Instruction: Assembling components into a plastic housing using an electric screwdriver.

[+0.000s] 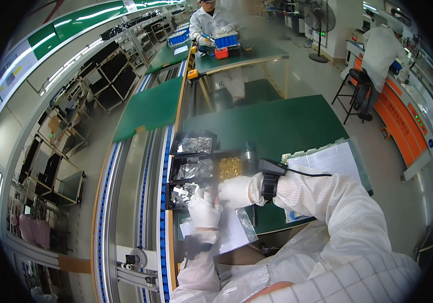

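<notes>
My left hand (pixel 205 208), in a white glove, is at the front edge of a black bin of white and silvery parts (pixel 184 192). Its fingers are bent and closed, and whatever they hold is too small to make out. My right hand (pixel 235 192), also gloved, comes in from the right with its fingers closed toward the left hand. The fingertips of both hands nearly meet, and what lies between them is hidden. Just beyond the right hand is a bin of small brass-coloured parts (pixel 230 167). Below the hands lies a white paper sheet (pixel 234 233).
Two more black bins hold clear-bagged parts (pixel 194 169) and metal parts (pixel 195 144). A dark cylinder (pixel 249 151) stands beside them. Papers (pixel 327 162) lie on the green table (pixel 272 121). A conveyor (pixel 130 202) runs along the left. Across the far table stands a co-worker (pixel 211 22).
</notes>
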Motion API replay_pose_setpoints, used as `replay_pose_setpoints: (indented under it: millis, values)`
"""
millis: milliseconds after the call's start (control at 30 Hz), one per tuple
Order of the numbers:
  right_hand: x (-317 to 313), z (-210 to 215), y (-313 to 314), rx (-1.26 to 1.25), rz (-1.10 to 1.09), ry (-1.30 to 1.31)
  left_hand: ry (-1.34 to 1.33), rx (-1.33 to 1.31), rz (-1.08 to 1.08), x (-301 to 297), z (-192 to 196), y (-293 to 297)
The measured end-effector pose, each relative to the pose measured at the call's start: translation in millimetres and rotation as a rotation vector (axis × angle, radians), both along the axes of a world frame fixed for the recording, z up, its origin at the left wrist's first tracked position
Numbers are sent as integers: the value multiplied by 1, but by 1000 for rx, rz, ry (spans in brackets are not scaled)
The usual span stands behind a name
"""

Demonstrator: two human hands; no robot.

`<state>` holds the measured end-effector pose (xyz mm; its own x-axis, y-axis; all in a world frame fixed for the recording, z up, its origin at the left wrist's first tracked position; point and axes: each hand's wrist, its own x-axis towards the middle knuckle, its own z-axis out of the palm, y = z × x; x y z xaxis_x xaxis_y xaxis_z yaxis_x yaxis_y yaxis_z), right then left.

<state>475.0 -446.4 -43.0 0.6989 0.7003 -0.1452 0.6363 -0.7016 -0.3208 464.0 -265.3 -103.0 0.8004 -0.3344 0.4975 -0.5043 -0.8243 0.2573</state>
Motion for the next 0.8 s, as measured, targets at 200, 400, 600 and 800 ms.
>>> replay_pose_setpoints:
  millis: [200, 400, 600, 800]
  values:
    - [3, 5, 0, -339, -108, 74, 108, 74, 41, 5, -1, 6]
    - [2, 9, -1, -377, -50, 50, 18, 137, 26, 2, -4, 4]
    - [1, 11, -2, -358, -34, 45, 18, 164, 38, 2, -4, 5]
    - [3, 11, 0, -403, -55, 92, 58, 174, 55, 2, -4, 4]
